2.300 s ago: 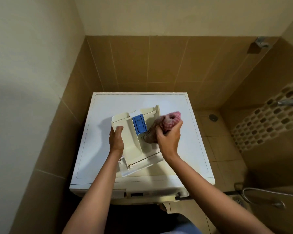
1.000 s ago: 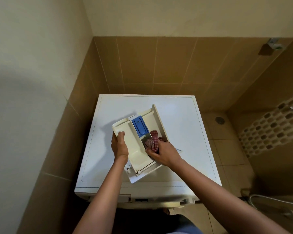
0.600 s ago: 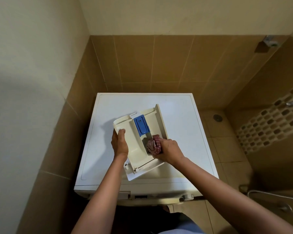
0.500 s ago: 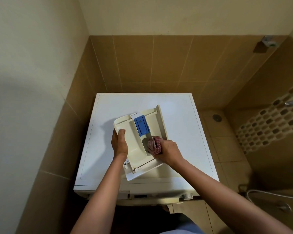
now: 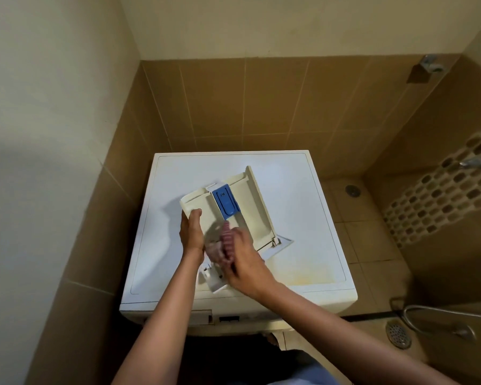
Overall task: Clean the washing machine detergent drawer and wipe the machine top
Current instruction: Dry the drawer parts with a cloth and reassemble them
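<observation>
Fingers (image 5: 235,252) of my right hand (image 5: 245,269) clamp a blurred pink ribbed cloth (image 5: 225,243), hiding the cream plastic detergent drawer (image 5: 250,209) beneath; left hand (image 5: 190,232) grips its left wall, atop the white washing machine top (image 5: 303,218).

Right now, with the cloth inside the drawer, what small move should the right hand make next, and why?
Probably draw the cloth back along the left compartment toward the drawer's front end. The right hand presses it in there while the left hand steadies the detergent drawer by its left wall on the machine top. The compartment right of the blue insert lies uncovered, so it could come afterwards.
</observation>
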Tool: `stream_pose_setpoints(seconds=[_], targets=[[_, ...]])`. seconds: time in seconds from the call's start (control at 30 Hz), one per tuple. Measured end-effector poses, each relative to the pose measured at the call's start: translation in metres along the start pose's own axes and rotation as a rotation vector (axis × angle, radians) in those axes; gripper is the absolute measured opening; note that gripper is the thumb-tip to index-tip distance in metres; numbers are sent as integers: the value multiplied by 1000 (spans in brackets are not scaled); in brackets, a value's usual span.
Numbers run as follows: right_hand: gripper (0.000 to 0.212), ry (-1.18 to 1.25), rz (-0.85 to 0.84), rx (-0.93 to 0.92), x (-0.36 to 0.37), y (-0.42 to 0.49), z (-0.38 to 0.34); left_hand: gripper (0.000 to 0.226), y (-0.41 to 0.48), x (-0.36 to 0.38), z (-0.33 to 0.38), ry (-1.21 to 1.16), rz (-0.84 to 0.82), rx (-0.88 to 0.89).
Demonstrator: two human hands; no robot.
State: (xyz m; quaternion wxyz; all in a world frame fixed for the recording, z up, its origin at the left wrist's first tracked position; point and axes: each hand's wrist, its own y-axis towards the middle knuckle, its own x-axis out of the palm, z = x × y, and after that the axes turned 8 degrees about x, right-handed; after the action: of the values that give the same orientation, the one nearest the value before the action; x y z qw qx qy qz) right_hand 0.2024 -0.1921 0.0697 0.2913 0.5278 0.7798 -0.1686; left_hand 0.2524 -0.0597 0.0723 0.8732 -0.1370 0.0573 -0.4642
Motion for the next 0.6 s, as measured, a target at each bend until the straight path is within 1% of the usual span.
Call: stream_pose_setpoints(seconds=[0.03, 0.1, 0.17, 0.27, 0.3, 0.37, 0.47, 0.53, 0.6], targets=[[59, -88, -86, -14, 5, 7, 1, 20, 0, -2, 0, 10, 2, -10], [63, -141, -188, -22, 12, 20, 3, 27, -2, -6, -1, 17, 1, -17], [63, -205, -260, 29, 16, 31, 2, 29, -3, -8, -3, -2, 11, -26], [76, -383, -326, 64, 23, 37, 5, 32, -7, -7, -5, -24, 20, -38], [76, -430, -350, 66, 24, 37, 7, 33, -10, -7, -4, -27, 22, -23], [67, -546, -432, 62, 21, 39, 5, 31, -13, -6, -4, -12, 39, 15], [44, -723, -561, 38, 11, 42, -2, 21, -16, -7, -6, 12, 58, 58], [34, -756, -563, 13, 7, 42, -3, 25, -18, -5, -7, 24, 69, 76], [30, -707, -492, 1, 4, 38, 0, 37, -20, -4, -8, 31, 67, 97]])
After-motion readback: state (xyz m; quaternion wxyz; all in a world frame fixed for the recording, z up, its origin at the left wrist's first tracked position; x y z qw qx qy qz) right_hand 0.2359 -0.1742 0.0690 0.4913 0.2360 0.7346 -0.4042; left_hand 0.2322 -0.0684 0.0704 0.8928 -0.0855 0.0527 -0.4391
